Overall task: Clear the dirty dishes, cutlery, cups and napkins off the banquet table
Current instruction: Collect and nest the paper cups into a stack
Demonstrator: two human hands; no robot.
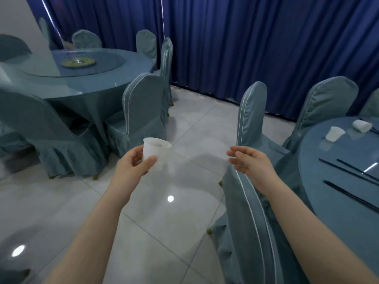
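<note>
A person clearing a banquet hall stands on the tiled floor (164, 222) between two round tables, arms stretched forward. The left hand (131, 165) grips a white disposable cup (154, 149) upright, thumb on the near side and fingers curled round the far side, held over the floor and well apart from either table. The right hand (249, 160) holds nothing; its fingers are loosely extended and relaxed, hovering above the back of a covered chair (252, 111).

At the right edge, the banquet table (328, 197) is plainly not yet cleared. Two more white cups remain on its glass top: an upright cup (334, 133) and, just beyond it, a tipped cup (362, 125) lying on its side. Nearer, several dark chopsticks (348, 173) lie across the surface. No plates or napkins show on the visible part, though most of this table lies out of frame.

The far-left table (98, 85) carries only what appears to be a small greenish dish (78, 62) on its turntable; blur makes that uncertain.

Judging by this view, the work is partly done: one cup is in hand, while at least two cups and the chopsticks are left to collect.
</note>
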